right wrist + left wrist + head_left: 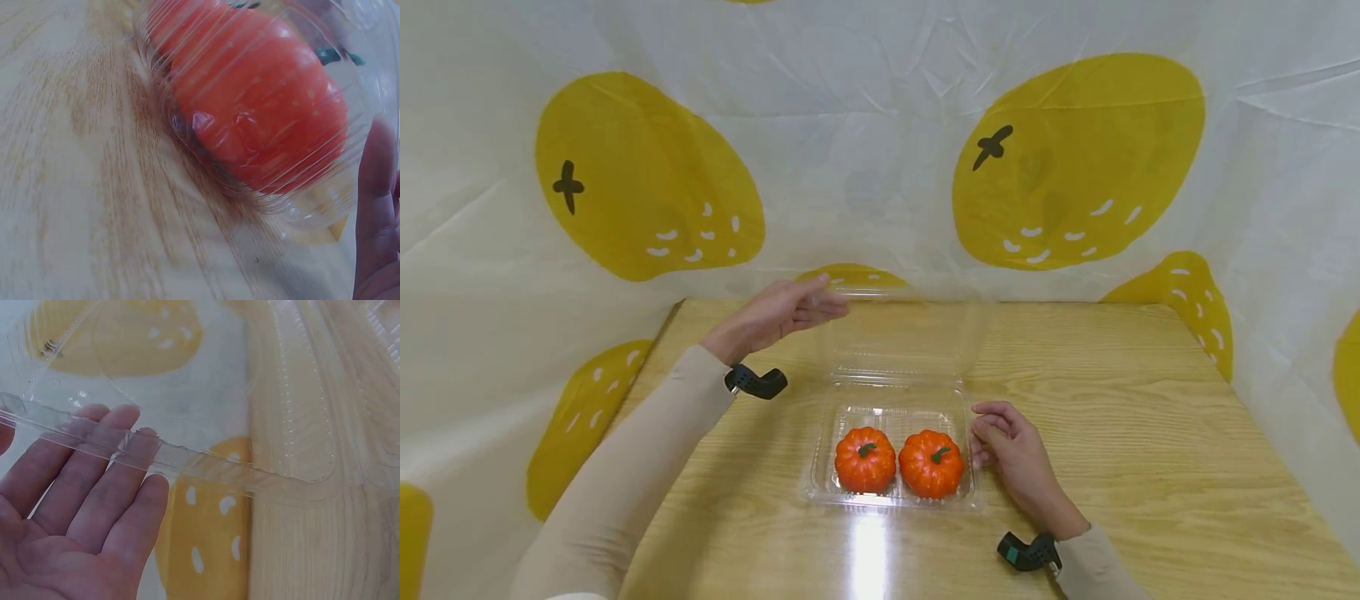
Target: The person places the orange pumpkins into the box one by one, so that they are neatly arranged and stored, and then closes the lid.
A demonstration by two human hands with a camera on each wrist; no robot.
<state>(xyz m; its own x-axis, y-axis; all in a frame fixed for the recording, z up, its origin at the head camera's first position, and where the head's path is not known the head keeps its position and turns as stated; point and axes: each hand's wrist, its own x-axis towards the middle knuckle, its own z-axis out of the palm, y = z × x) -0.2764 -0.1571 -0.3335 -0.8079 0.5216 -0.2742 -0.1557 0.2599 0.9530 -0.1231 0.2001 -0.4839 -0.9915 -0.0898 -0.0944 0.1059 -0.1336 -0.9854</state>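
Observation:
A clear plastic clamshell container stands on the table with its lid raised at the back. Two small orange pumpkins with green stems, a left one and a right one, sit side by side in its base. At the lid's left edge is my left hand; the left wrist view shows its fingers nearly straight behind the clear rim. My right hand rests at the right side of the base, one finger straight along the plastic. Its other fingertips are partly hidden.
The wooden table extends to both sides of the container. A white cloth with large yellow fruit prints hangs behind the table and at its sides. Each wrist wears a black camera mount, one on the left and one on the right.

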